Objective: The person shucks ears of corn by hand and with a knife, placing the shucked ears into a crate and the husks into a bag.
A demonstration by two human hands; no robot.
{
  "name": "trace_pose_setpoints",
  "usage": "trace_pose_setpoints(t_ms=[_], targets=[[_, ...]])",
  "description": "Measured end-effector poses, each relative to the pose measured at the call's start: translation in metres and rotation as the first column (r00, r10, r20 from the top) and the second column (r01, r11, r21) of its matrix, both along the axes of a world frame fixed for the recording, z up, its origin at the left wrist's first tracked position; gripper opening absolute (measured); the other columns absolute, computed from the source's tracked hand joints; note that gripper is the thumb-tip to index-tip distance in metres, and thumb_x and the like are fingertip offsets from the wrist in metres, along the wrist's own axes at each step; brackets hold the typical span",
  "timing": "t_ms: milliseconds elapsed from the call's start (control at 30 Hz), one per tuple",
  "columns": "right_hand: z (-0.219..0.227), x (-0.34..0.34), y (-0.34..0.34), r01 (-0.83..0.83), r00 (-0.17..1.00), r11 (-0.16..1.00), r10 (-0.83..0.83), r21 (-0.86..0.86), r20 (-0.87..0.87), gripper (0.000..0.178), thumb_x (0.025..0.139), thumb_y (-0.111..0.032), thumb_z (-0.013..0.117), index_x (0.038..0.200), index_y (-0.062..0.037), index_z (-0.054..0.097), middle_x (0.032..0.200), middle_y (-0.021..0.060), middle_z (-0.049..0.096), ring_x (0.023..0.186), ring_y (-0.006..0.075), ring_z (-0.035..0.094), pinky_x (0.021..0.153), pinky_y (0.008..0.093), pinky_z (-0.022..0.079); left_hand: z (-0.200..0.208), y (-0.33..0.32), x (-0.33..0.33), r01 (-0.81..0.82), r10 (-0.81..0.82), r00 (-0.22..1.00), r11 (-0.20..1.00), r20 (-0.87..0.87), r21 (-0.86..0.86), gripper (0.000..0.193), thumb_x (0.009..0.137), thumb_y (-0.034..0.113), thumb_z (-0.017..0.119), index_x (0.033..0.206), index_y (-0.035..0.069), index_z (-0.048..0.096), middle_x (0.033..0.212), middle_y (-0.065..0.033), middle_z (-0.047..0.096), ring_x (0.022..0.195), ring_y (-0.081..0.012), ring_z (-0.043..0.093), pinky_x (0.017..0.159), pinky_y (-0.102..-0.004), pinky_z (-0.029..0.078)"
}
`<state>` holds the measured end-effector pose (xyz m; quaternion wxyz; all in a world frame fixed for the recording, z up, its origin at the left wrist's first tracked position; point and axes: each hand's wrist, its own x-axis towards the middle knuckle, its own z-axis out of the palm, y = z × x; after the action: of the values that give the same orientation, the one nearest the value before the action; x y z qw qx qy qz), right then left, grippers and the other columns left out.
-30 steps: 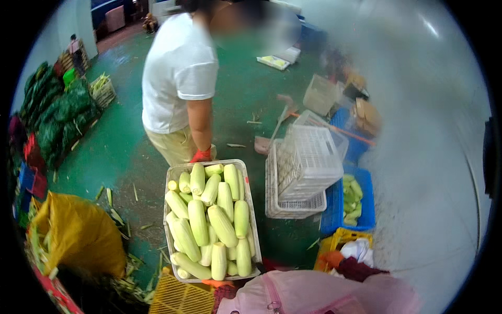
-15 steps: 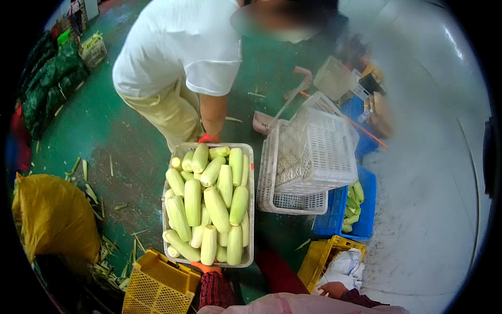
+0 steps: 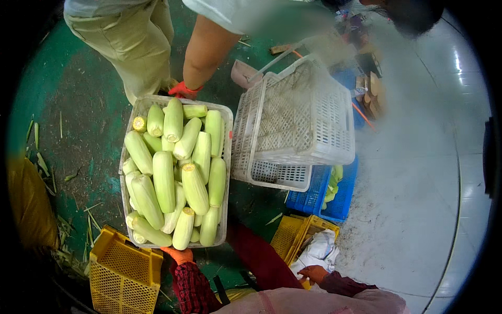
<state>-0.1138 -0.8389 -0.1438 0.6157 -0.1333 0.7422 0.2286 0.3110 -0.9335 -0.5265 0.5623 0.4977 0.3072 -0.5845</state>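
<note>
Corn crate [image 3: 228, 154] — left fingers [image 3: 170, 251] grip near edge, right fingers [image 3: 308, 271] unclear — white baskets [image 3: 330, 144] just beside.

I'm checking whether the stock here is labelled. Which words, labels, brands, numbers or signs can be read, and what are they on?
None can be read.
White crate of pale green produce: a small red mark on its right side, too small to make out any text.
White sack: no legible print.
Stacked white crates, blue crate, left yellow crate: no lettering I can make out.
</note>
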Motion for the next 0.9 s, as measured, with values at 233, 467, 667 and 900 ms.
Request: trace_pose_setpoints(t_ms=[233,467,667,900], targets=[[0.017,-0.015,0.0,-0.472,0.881,0.871,0.465,-0.137,-0.085,0.029,0.085,-0.024,0.067,0.113,-0.0157,0.072,0.124,0.0034,0.064,0.076,0.0175,0.068,0.072,0.0324,0.055,0.069,0.031,0.067,0.464,-0.512,0.857,0.818,0.063,0.34,0.06,0.09,0.064,0.054,0.116,0.009,0.057,0.093,-0.0076,0.066,0.073,-0.0228,0.064,0.061,-0.0337,0.049],[0.017,-0.122,-0.014,-0.615,0.788,0.663,0.511,-0.427,-0.344,0.03,0.078,-0.019,0.066,0.108,-0.0165,0.072,0.12,0.0096,0.064,0.094,0.0271,0.062,0.074,0.0405,0.053,0.129,-0.019,0.135,0.686,-0.741,0.596,0.67,0.308,0.284,0.047,0.091,0.053,0.059,0.102,0.008,0.059,0.073,-0.0102,0.064,0.055,-0.0246,0.06,0.049,-0.0368,0.048],[0.014,-0.252,-0.223,0.231,0.784,0.201,-0.618,-0.952,0.06,0.045,0.1,-0.041,0.044,0.122,-0.0053,0.061,0.091,0.0095,0.072,0.048,0.0177,0.057,0.047,0.033,0.05,0.187,-0.046,0.188,0.878,-0.872,0.134,0.325,0.472,0.351,0.031,0.097,0.028,0.059,0.114,0.003,0.064,0.099,-0.0067,0.064,0.088,-0.0177,0.059,0.073,-0.0323,0.05],[-0.043,-0.377,-0.421,-0.449,0.719,0.529,-0.265,-0.72,-0.643,0.075,0.087,-0.062,0.054,0.129,-0.001,0.059,0.127,0.0213,0.062,0.12,0.0357,0.057,0.102,0.0444,0.043,0.245,-0.16,-0.06,0.854,-0.883,-0.306,-0.089,0.356,0.512,0.033,0.099,0.029,0.054,0.12,0.006,0.061,0.109,-0.0077,0.06,0.099,-0.0198,0.055,0.082,-0.0335,0.044]])
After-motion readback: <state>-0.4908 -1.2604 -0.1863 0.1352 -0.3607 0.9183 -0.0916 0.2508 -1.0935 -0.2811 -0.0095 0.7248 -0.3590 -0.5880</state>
